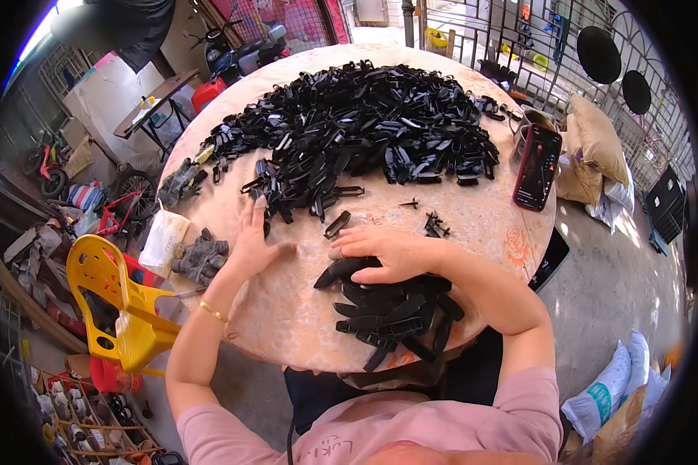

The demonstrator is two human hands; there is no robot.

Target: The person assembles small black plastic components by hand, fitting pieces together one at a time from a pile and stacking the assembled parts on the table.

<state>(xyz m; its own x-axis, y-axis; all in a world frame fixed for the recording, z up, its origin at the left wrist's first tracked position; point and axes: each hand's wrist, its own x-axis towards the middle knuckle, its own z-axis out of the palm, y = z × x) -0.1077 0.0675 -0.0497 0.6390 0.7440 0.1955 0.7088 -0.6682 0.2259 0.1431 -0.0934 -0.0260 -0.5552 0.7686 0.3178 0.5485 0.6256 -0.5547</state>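
My left hand [250, 240] lies palm down at the near-left edge of a big heap of small black plastic pieces [364, 124]. Its fingers are stretched and the thumb stands out; a small black piece shows beside the fingertips. My right hand [388, 252] reaches over a smaller pile of longer black plastic pieces [395, 314] near the table's front edge. Between its thumb and fingers sits a curved black plastic piece [332, 273]; the palm side is hidden. A loose open-framed black piece [337, 225] lies just beyond the right fingers, and tiny black parts [436, 225] lie farther right.
The round table [287, 325] has a patterned cover. A phone [537, 167] leans against a metal container at the right edge. At the left are a white packet [164, 242] and a dark grey cloth [202, 257]. A yellow chair [116, 306] stands left; sacks [597, 147] stand right.
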